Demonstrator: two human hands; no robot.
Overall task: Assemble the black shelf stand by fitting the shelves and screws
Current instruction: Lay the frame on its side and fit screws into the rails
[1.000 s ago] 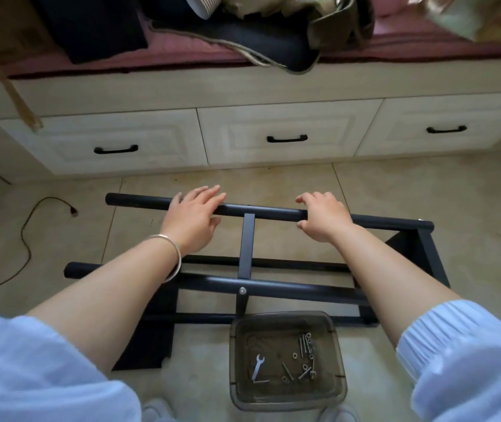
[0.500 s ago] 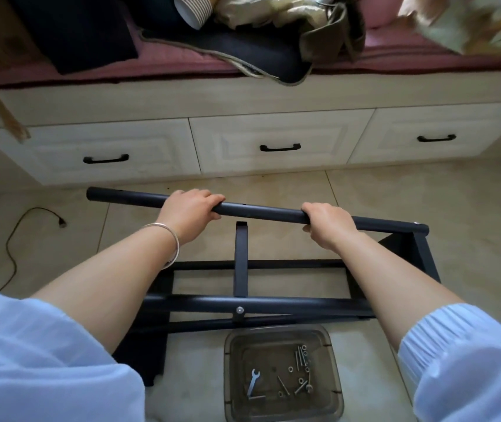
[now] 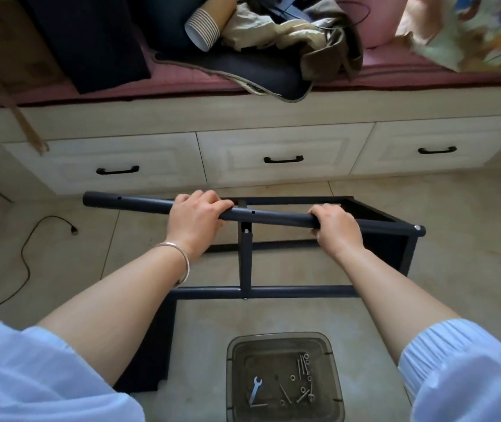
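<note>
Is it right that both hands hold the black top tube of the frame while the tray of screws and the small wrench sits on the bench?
Not quite. In the head view both hands, left and right, do hold the black tube, but the tray with the screws and wrench sits on the floor, not the bench.

The tube (image 3: pixel 273 217) under my fingers is smooth matt black metal, like the whole stand frame (image 3: pixel 273 291). A polished silvery metal bangle (image 3: pixel 182 263) sits on my left wrist. Below my hands, a smoky translucent plastic tray (image 3: pixel 282 339) holds shiny steel screws (image 3: pixel 303 363) and a bright metal spanner (image 3: pixel 255 389).
</note>
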